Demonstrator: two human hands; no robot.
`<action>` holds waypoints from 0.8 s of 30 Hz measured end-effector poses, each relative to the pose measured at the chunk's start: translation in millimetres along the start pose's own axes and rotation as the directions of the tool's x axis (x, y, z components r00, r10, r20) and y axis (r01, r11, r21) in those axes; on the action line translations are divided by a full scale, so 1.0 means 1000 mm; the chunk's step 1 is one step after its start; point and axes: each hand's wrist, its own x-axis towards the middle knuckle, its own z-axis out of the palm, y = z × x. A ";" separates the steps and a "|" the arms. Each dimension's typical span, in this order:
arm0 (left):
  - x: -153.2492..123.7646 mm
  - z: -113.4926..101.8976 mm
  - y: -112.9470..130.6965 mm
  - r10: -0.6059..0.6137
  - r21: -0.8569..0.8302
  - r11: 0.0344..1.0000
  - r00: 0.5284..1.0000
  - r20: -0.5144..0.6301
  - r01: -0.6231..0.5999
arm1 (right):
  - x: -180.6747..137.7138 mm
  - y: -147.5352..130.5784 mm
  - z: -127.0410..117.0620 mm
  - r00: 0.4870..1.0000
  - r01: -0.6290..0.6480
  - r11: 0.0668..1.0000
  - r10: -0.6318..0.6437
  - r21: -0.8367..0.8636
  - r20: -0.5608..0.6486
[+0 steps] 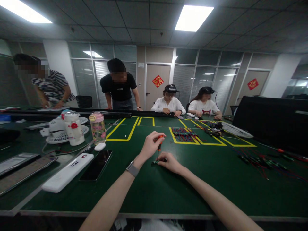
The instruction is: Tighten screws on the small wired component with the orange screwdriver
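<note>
Green board (154, 163) lies at the right grip (171, 162).

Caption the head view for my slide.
Left hand holds an orange-and-black screwdriver over a small green board on the green tabletop, right hand at the board.

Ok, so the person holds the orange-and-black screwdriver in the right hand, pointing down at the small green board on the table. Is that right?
Wrong hand: the head view shows the left hand holding the orange-and-black screwdriver, pointing down at the small green board on the table. The right hand is down beside the board.
</note>
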 end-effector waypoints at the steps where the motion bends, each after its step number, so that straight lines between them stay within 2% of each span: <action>1: -0.001 0.001 0.001 -0.009 -0.013 1.000 1.000 0.014 0.009 | 0.000 0.000 0.000 1.000 0.001 1.000 -0.001 -0.006 -0.004; 7: -0.001 -0.003 0.004 -0.097 -0.234 0.963 0.983 0.156 0.132 | -0.002 0.001 0.003 1.000 -0.003 1.000 0.002 -0.023 -0.017; 11: 0.002 -0.009 0.001 -0.147 -0.228 0.959 0.984 0.105 0.168 | -0.003 -0.001 0.003 0.999 -0.030 0.999 0.030 -0.033 -0.018; 18: 0.005 -0.011 -0.006 -0.147 -0.214 0.964 0.988 0.051 0.155 | -0.003 -0.008 0.001 0.998 -0.064 0.997 0.064 -0.049 -0.014; 21: 0.005 -0.011 -0.009 -0.104 -0.148 0.983 0.994 0.017 0.106 | -0.004 -0.008 0.002 0.998 -0.059 0.997 0.058 -0.051 -0.021; 24: 0.005 -0.010 -0.011 -0.023 0.003 1.000 0.999 -0.041 0.023 | -0.004 -0.008 0.002 0.998 -0.054 0.997 0.053 -0.051 -0.028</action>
